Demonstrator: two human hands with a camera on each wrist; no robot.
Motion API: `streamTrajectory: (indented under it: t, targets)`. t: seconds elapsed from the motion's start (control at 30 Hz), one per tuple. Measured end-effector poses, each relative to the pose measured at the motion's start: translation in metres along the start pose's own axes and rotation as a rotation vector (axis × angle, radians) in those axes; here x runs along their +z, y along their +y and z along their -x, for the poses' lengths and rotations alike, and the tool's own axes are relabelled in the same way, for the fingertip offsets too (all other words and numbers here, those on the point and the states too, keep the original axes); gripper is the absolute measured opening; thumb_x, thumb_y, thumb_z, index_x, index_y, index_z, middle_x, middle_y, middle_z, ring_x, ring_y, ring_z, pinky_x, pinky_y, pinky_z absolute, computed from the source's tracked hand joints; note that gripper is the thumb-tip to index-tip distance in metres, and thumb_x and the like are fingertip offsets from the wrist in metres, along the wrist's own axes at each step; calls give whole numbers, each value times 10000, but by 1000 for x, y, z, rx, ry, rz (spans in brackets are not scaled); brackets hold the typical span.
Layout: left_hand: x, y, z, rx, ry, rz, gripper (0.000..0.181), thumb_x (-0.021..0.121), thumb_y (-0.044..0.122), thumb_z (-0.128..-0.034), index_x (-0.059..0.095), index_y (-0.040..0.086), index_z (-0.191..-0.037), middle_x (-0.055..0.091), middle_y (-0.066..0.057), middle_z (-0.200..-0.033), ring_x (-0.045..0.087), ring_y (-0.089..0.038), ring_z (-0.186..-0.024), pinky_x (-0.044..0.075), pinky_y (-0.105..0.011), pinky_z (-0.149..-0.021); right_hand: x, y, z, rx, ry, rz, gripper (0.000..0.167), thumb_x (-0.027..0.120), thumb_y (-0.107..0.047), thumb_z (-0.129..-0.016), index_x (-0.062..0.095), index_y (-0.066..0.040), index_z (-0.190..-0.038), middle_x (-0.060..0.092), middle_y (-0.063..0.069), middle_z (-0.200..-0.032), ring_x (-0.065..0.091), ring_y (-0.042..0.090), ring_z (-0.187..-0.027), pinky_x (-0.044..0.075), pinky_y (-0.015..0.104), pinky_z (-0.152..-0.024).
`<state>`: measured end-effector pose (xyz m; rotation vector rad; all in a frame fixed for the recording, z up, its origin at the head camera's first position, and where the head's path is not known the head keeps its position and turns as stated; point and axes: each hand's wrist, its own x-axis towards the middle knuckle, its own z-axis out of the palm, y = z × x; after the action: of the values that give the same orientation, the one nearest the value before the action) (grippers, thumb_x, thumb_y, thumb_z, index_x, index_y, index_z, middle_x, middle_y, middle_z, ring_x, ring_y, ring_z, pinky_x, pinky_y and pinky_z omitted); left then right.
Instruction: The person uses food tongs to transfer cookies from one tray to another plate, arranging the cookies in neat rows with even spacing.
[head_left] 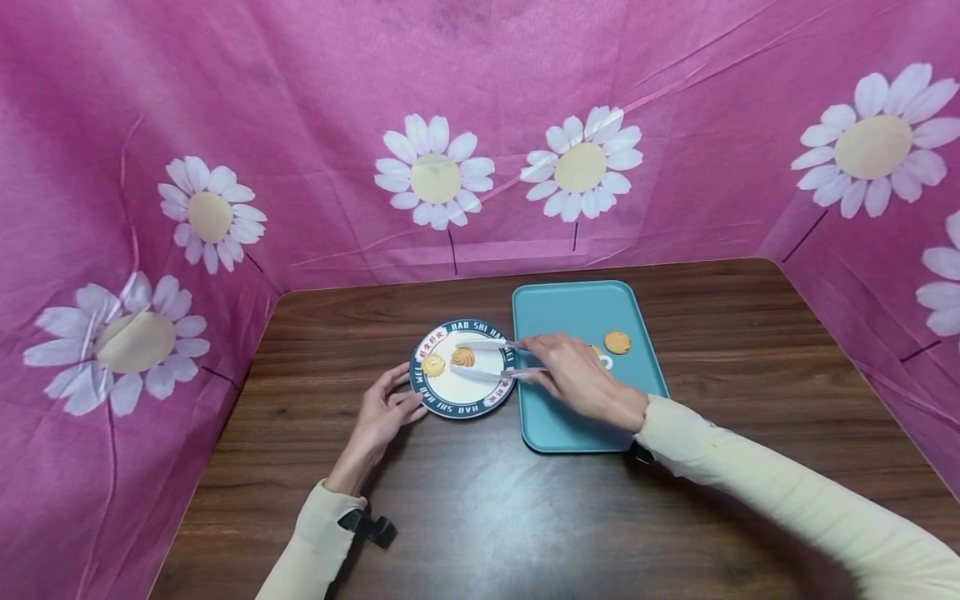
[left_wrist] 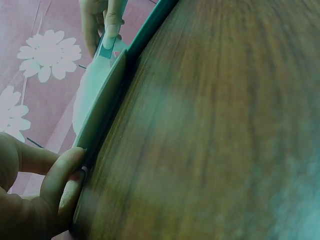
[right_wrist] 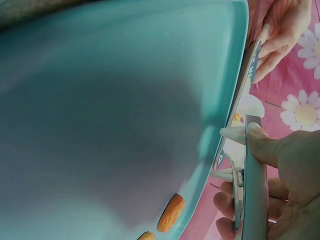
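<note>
My right hand (head_left: 581, 379) grips a pair of tongs (right_wrist: 256, 185) with pale tips, reaching over the tray's left edge to the plate. The tips lie on either side of a swirled cookie (head_left: 462, 357) on the white plate (head_left: 457, 410) with a dark blue lettered rim; whether they touch it I cannot tell. Left of that cookie lies a paler round cookie (head_left: 432, 365). My left hand (head_left: 378, 412) holds the plate's left rim between thumb and fingers, as the left wrist view shows from the side (left_wrist: 55, 185).
A teal tray (head_left: 573, 308) stands right against the plate. On it are a round brown cookie (head_left: 618, 342) and another cookie (right_wrist: 146, 236), partly hidden by my right hand in the head view. Pink flowered cloth (head_left: 322, 167) hangs around the wooden table (head_left: 465, 517).
</note>
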<state>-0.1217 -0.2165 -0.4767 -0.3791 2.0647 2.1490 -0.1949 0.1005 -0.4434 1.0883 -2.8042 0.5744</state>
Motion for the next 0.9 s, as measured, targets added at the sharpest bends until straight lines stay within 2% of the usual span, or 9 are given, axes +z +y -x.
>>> streamTrajectory:
  t: [0.2, 0.43, 0.67, 0.9]
  targets:
    - [0, -1, 0, -7, -1, 0, 671, 552, -170, -966, 353, 0, -1584, 409, -256, -1565, 674, -65, -960, 664, -188, -818, 1, 0, -3, -3, 0, -8, 559, 686, -417, -1000, 619, -41, -1408, 712, 154, -1337, 697, 338, -1159, 636, 521, -967]
    - [-1, 0, 0, -11, 7, -6, 672, 564, -162, -965, 367, 18, -1582, 421, -242, -1558, 674, -68, -971, 664, -186, -818, 0, 0, -7, -13, -2, -20, 542, 685, -412, -1002, 630, -43, -1394, 733, 136, -1295, 713, 305, -1062, 653, 490, -881]
    - [-1, -1, 0, -8, 5, -12, 671, 560, -164, -966, 364, 15, -1582, 420, -246, -1552, 672, -81, -996, 662, -187, -824, -3, -3, -9, -11, -20, -11, 544, 700, -388, -996, 624, -39, -1407, 704, 159, -1352, 695, 345, -1149, 624, 543, -974]
    - [0, 0, -1, -9, 6, -15, 668, 562, -162, -968, 367, 16, -1581, 418, -249, -1553, 673, -97, -1000, 663, -191, -824, -3, -4, -10, -13, -17, -17, 550, 706, -383, -992, 624, -28, -1404, 699, 169, -1358, 689, 355, -1172, 614, 555, -1000]
